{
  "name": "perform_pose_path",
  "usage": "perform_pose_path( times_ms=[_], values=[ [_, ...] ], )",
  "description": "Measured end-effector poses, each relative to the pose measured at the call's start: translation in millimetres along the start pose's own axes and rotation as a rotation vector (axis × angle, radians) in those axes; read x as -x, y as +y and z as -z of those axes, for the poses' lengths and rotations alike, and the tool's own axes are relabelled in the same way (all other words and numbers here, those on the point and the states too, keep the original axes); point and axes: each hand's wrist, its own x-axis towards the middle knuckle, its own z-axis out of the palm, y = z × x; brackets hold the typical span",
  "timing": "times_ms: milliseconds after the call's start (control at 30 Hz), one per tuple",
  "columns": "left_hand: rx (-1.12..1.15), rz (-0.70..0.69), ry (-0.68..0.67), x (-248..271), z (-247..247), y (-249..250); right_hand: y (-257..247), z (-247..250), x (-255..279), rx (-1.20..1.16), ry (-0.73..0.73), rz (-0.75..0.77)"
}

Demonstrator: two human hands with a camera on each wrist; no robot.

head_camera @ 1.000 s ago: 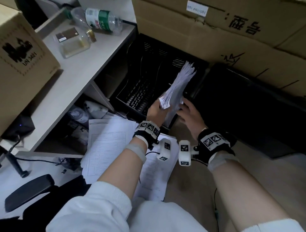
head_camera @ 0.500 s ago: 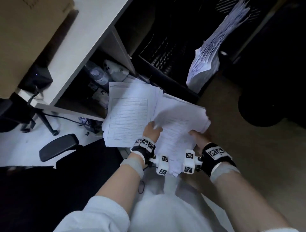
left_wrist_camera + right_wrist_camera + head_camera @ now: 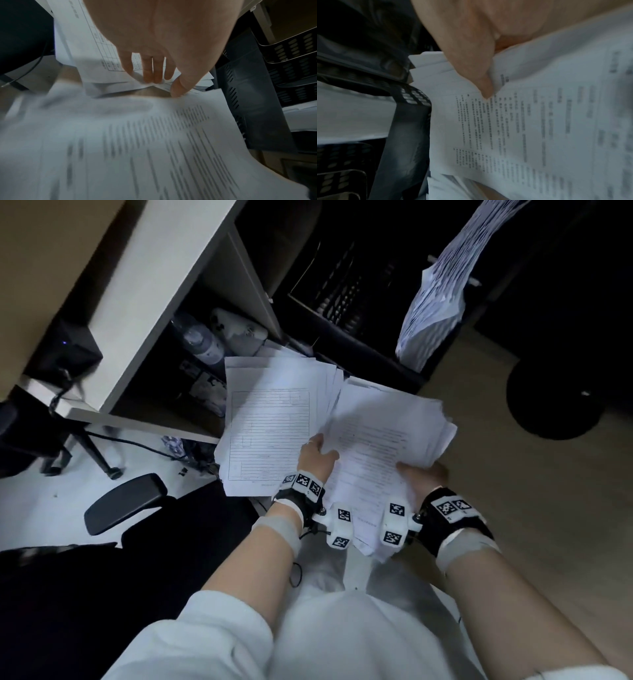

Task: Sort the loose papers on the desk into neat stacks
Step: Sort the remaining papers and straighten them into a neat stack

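Note:
A thick bundle of printed sheets [image 3: 383, 433] is held over the desk between both hands. My left hand [image 3: 320, 450] grips its left edge, thumb on top [image 3: 180, 86] and fingers underneath. On the right edge my right hand [image 3: 411, 469] holds it with the thumb pressed on the top sheet [image 3: 485, 88]; its fingers are hidden below. To the left lies a loose pile topped by a ruled form [image 3: 270, 422], fanned at its far end. A further stack of papers [image 3: 438, 289] leans upright in the black mesh tray [image 3: 329, 302].
A white shelf unit [image 3: 164, 285] runs along the left, with a bottle [image 3: 202, 344] and clutter beneath it. A black chair armrest [image 3: 123, 501] sits at the lower left. A dark round object [image 3: 551, 402] lies on the desk to the right.
A second ago both hands held the upright stack at the black tray. They let it go there, came back toward me and took hold of the printed bundle, which now sits slightly higher.

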Motion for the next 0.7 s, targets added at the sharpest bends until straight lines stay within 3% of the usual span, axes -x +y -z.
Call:
perform_pose_path(
  times_ms=[167, 233, 333, 467, 600, 700],
  values=[
    [-0.198, 0.046, 0.075, 6.2, -19.9, 18.0, -2.0, 59.4, -4.1, 0.017, 0.16, 0.145],
    [-0.246, -0.002, -0.006, 17.0, -39.0, 31.9, -3.8, 86.2, -3.9, -0.048, 0.134, 0.138],
    [-0.114, -0.116, -0.196, 35.7, -74.9, 48.3, -8.6, 123.0, 5.8, -0.111, 0.004, 0.145],
    [-0.038, -0.218, -0.221, 66.3, -112.4, 70.0, -6.1, 172.8, 22.4, -0.177, 0.022, 0.203],
    [0.051, -0.283, -0.096, 107.8, -138.7, 97.8, -13.1, 209.9, 37.0, -0.188, 0.061, 0.347],
    [0.274, -0.358, 0.03, 142.6, -149.2, 127.4, -36.3, 226.0, 39.5, -0.231, 0.113, 0.434]
  ],
)
